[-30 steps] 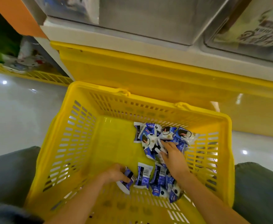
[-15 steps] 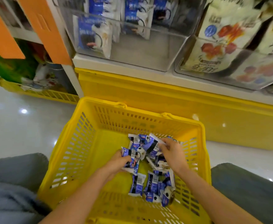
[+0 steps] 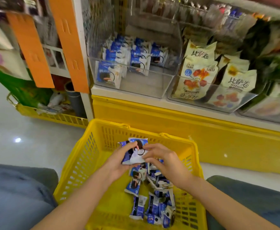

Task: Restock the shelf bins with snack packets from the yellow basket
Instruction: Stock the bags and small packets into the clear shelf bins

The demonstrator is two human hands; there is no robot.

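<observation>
Yellow slotted plastic basket (image 3: pixel 86 156) sits on a glossy white tile floor (image 3: pixel 28 141) with ceiling-light glare spots. Its near end lies between the person's grey-trousered knees (image 3: pixel 20 188). Its far rim is just short of the yellow shelf plinth (image 3: pixel 202 130).

Shop aisle. On the white shelf above the plinth stands a clear acrylic bin (image 3: pixel 146 87), part filled with upright blue-and-white snack packets (image 3: pixel 109 75). The next bin to the right holds cream packets (image 3: pixel 197 75) with red print. Orange strips (image 3: pixel 29 48) hang on the far left, with a second yellow basket (image 3: pixel 53 116) on the floor below them.

A small stack of held packets (image 3: pixel 136 153) is up over the far half of the basket, clear of its floor. Printed face is toward the camera, long axis runs near-far, and the top edge points at the shelf, tipped slightly right.

Left hand (image 3: pixel 117 163) has its fingers curled round the stack's left edge. Right hand (image 3: pixel 165 161) pinches the right edge with its fingertips.

Loose packets (image 3: pixel 152 205) of the same kind lie jumbled on the basket floor, right of centre and toward the near end, pointing every way.
</observation>
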